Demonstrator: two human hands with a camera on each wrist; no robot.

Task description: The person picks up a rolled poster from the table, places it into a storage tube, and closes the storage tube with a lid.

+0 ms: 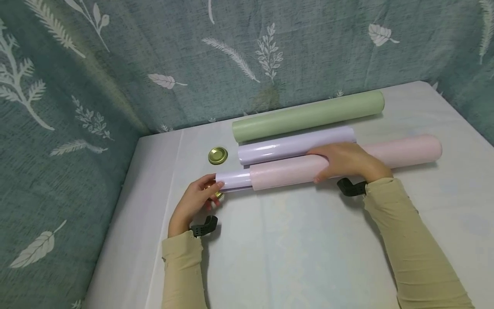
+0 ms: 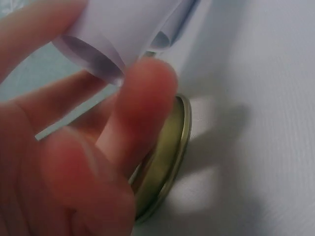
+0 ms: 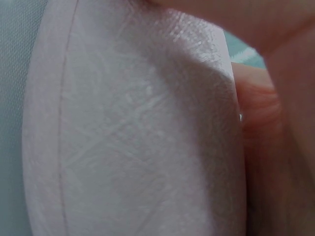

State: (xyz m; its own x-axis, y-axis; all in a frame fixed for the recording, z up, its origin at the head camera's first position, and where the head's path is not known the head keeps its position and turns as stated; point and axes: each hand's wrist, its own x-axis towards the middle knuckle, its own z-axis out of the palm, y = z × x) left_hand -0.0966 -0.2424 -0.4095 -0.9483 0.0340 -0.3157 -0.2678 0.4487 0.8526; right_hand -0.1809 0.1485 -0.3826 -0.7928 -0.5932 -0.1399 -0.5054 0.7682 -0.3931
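Perhaps mostly hidden: inner lilac roll (image 1: pixel 236 179)

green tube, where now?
Head view: the green tube lies right of centre near the far edge of the table, with a lavender roll between it and the pink tube.

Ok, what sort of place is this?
Probably a curtained-off workspace: leaf-patterned fabric surrounds the far sides of a white-covered table, and black devices sit at both wrists.
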